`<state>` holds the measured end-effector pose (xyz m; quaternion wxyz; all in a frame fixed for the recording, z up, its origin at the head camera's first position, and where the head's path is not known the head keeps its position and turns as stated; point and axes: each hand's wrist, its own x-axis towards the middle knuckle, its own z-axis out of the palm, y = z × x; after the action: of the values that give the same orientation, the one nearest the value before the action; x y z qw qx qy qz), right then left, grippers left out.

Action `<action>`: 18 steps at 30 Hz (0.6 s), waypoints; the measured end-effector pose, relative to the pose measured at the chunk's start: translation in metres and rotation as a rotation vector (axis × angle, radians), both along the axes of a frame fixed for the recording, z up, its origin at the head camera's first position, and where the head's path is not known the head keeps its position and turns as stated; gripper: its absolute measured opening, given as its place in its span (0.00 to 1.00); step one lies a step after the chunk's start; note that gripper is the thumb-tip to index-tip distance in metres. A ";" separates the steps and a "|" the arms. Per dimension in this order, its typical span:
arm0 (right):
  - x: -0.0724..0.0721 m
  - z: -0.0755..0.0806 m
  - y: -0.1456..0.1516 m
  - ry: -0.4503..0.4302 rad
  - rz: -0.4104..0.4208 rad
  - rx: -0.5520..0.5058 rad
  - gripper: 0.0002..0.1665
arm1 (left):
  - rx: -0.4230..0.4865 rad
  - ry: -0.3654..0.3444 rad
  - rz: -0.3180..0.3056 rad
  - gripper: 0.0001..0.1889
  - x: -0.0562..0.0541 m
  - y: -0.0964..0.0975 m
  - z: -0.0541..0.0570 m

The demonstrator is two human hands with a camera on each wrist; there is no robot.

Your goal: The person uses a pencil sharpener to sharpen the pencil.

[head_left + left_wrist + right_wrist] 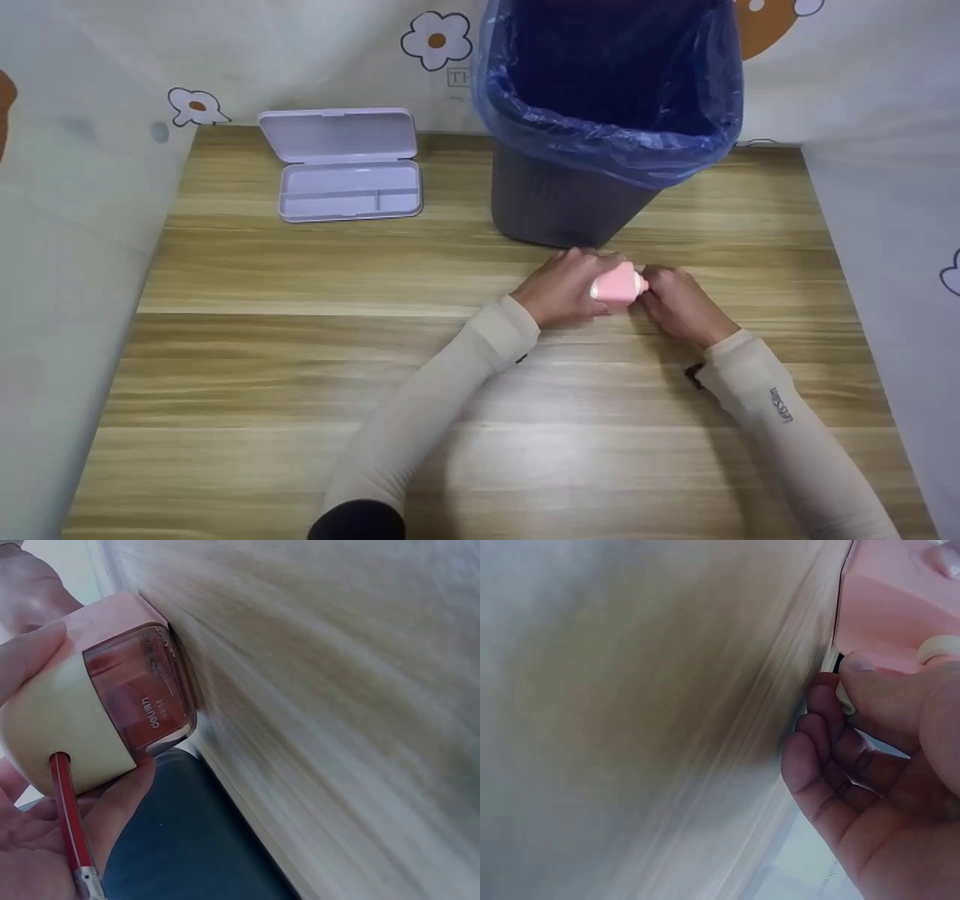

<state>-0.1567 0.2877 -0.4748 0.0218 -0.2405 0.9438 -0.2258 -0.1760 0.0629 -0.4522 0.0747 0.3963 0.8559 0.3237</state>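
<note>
Pencil (pixel 70 814) in "deli" sharpener (pixel 105 694)

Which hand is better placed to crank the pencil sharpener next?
Likely the right hand: it seems to pinch the cream crank knob, while the left hand grips the pencil sharpener, red pencil inserted.

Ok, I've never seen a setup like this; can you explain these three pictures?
No machine here: a person works bare-handed. The wide picture comes from a head camera looking down; the others come from a camera on each wrist. On the wood-grain table sit an open, pale lilac plastic case and a dark grey bin with a blue plastic liner. The left hand grips a boxy pink-and-cream pencil sharpener, with a dark red pencil sticking out of it. The right hand pinches a small cream knob, perhaps its crank handle.
</note>
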 end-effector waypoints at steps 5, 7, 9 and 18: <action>0.009 -0.002 0.001 -0.012 -0.029 -0.013 0.13 | 0.001 -0.028 -0.005 0.37 0.002 0.000 0.000; 0.013 -0.004 0.001 -0.013 -0.035 -0.006 0.13 | -0.001 -0.041 -0.009 0.36 0.004 0.000 0.000; 0.018 -0.005 0.001 -0.010 -0.034 -0.002 0.13 | -0.002 -0.052 -0.019 0.36 0.006 0.001 -0.001; 0.034 -0.003 -0.001 -0.046 0.022 -0.054 0.05 | -0.024 -0.045 -0.013 0.35 0.003 0.001 0.001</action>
<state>-0.1231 0.2871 -0.4782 0.0397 -0.2462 0.9338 -0.2566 -0.1727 0.0634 -0.4512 0.1008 0.3936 0.8552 0.3218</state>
